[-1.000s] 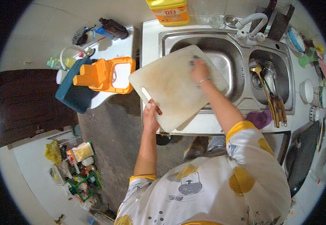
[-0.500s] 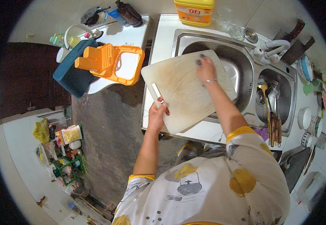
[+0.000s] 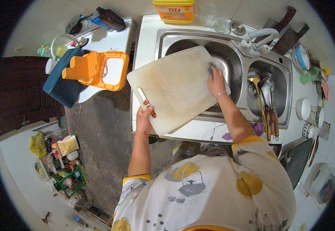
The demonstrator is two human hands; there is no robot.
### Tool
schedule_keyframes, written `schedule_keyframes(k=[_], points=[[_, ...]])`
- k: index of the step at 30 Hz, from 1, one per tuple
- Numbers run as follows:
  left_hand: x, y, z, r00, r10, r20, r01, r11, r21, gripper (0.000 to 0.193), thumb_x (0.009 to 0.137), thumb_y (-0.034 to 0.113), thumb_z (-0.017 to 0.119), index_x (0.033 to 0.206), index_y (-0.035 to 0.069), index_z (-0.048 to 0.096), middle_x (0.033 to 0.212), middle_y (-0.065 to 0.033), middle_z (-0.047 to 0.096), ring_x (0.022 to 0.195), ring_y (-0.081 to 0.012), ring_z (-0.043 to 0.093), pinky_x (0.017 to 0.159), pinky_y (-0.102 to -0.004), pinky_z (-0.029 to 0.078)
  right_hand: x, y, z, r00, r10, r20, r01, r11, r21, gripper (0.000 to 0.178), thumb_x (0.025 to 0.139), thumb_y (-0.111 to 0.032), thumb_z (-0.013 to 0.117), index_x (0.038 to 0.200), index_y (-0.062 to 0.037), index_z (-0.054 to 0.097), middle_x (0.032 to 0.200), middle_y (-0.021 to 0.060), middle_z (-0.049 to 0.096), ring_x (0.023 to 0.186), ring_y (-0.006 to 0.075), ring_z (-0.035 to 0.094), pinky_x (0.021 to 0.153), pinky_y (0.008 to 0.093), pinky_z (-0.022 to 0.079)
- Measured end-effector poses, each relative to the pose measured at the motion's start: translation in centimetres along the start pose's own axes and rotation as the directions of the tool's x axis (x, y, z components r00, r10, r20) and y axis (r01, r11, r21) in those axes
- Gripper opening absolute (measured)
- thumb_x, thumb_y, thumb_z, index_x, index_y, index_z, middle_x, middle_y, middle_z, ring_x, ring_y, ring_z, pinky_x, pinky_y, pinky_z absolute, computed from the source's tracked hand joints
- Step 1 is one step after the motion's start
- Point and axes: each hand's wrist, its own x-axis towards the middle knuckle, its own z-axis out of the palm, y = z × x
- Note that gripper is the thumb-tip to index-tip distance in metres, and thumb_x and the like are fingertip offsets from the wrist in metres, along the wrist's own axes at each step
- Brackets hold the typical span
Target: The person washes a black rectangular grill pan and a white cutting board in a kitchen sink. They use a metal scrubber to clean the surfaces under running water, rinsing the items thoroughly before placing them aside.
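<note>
A large whitish cutting board point(image 3: 171, 86) with faint brown stains lies tilted across the big basin of the steel sink point(image 3: 233, 57). My left hand point(image 3: 144, 121) grips it by the slotted handle at its near left corner, with fingers through the slot. At the far right edge of the board, my right hand point(image 3: 216, 81) presses a small dark grey scouring pad point(image 3: 211, 66) to the surface. The pad is partly hidden under the fingers, so its exact kind is hard to make out.
Ladles and spatulas point(image 3: 268, 111) rest in the small basin, below the white faucet point(image 3: 259, 42). A yellow-orange detergent jug point(image 3: 174, 12) stands behind the sink. Bowls point(image 3: 303, 108) line the right counter. An orange plastic stool point(image 3: 113, 71) leans at the left washbasin.
My right hand has slid with the pad from the board's upper middle to its right edge. The left hand keeps its hold on the handle. The whole view has shifted slightly.
</note>
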Motion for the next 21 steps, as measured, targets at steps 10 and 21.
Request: schedule_keyframes(k=[10, 21], points=[[-0.7, 2.6, 3.0, 0.997, 0.022, 0.075, -0.02, 1.0, -0.024, 0.063, 0.074, 0.0, 0.052, 0.135, 0.003, 0.035, 0.077, -0.0035, 0.051, 0.062, -0.0125, 0.049, 0.056, -0.0249, 0.044, -5.3, -4.9, -0.4, 0.94, -0.158, 0.303, 0.101, 0.976, 0.194, 0.043, 0.073, -0.003, 0.056, 0.115, -0.0025, 0.054, 0.121, 0.0219, 0.05, 0.114, 0.0367, 0.046, 0.097, 0.0403, 0.038], [-3.4, 11.9, 9.3, 0.916, 0.22, 0.335, -0.386, 0.712, 0.587, 0.056, 0.073, -0.005, 0.053, 0.129, -0.002, 0.044, 0.092, -0.0086, 0.061, 0.077, -0.0152, 0.058, 0.07, -0.0284, 0.047, -2.2, 2.0, -14.5, 0.823, 0.567, 0.041, -0.401, 0.527, 0.75, 0.042, 0.081, -0.015, 0.059, 0.119, 0.0037, 0.053, 0.103, 0.0083, 0.061, 0.092, 0.0164, 0.055, 0.084, 0.0274, 0.042]])
